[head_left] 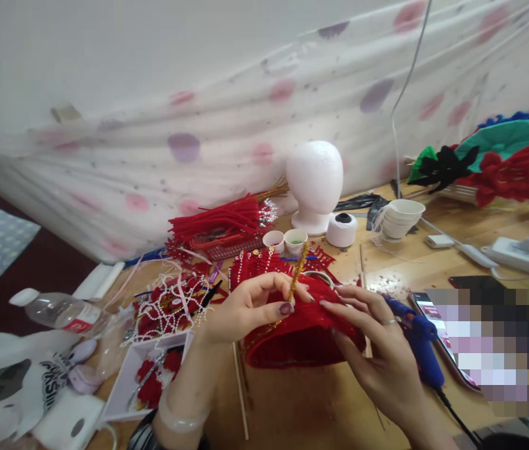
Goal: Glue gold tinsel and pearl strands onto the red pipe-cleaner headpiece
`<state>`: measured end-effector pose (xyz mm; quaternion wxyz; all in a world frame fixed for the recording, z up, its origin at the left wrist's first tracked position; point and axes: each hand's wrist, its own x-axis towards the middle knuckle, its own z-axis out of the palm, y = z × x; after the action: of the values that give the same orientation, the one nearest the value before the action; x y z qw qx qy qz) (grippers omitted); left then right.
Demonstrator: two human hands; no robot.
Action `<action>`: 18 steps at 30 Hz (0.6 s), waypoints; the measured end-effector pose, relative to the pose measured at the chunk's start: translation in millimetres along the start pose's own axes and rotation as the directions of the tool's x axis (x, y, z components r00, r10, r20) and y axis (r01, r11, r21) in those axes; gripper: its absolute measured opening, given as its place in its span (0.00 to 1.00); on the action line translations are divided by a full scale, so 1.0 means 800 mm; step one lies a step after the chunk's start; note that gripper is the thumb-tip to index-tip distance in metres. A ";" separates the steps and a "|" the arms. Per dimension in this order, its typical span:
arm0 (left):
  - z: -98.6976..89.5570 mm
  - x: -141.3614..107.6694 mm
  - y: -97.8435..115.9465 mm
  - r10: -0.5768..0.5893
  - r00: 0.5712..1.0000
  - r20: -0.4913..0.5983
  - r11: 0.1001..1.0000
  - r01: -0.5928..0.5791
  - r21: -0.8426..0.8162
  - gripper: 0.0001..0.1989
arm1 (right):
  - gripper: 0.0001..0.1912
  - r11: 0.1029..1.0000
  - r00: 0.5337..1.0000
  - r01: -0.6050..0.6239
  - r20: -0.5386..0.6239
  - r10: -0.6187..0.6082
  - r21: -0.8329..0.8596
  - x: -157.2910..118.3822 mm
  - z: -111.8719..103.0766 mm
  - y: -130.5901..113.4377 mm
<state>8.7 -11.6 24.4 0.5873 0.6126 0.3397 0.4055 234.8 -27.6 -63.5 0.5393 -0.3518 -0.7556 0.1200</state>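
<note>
Between the thumb and forefinger of my left hand (257, 303) is a glittery gold pipe cleaner (298, 270), its upper end sticking up. A red, hollow, hat-like fabric piece (309, 322) lies in front of me, its wide opening towards me. Gold trim runs along the left part of its rim. My right hand (379, 340) grips its right side, with fingers on top and the thumb near the rim. Part of a pale ring (319, 275) shows at its far end. Behind it lie red pieces trimmed with beads (257, 262).
A white foam head (315, 178), thread spool (341, 230) and paper cups (296, 242) stand behind. Left are bead strings (166, 306), a white box (121, 381) and a bottle (60, 312). Right are a blue glue gun (421, 350), a phone (443, 337) and a power strip (522, 255).
</note>
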 end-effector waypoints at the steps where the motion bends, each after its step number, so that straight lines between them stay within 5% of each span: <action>1: 0.000 0.000 -0.003 0.022 1.000 -0.012 1.000 -0.022 -0.010 0.15 | 0.22 0.999 1.000 -0.016 0.002 0.016 -0.047 -0.005 -0.009 -0.003; 4: 0.000 0.000 -0.011 0.068 0.997 -0.028 0.996 -0.069 -0.049 0.11 | 0.20 0.981 0.971 -0.129 -0.220 0.094 -0.148 -0.030 -0.048 -0.009; 6: -0.001 -0.001 -0.014 0.072 0.997 -0.039 0.996 -0.074 -0.053 0.10 | 0.13 0.933 0.859 -0.290 -0.487 0.156 -0.213 -0.052 -0.077 -0.005; 8: -0.002 -0.003 -0.016 0.075 0.996 -0.053 0.996 -0.078 -0.052 0.11 | 0.18 0.822 0.787 -0.467 -0.576 0.219 -0.325 -0.073 -0.099 0.009; 13: -0.003 -0.006 -0.020 0.111 0.990 -0.082 0.985 -0.121 -0.121 0.10 | 0.33 0.702 0.890 -0.455 -0.301 0.342 -0.547 -0.090 -0.094 0.069; 18: -0.003 -0.007 -0.025 0.118 0.992 -0.054 0.973 -0.127 -0.193 0.07 | 0.24 0.718 0.874 -0.476 -0.182 0.450 -0.508 -0.066 -0.067 0.090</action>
<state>5.4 -14.1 3.6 0.6115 0.5627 0.2719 0.4853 320.8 -21.4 -121.8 0.3884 -0.6686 -0.6336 0.0262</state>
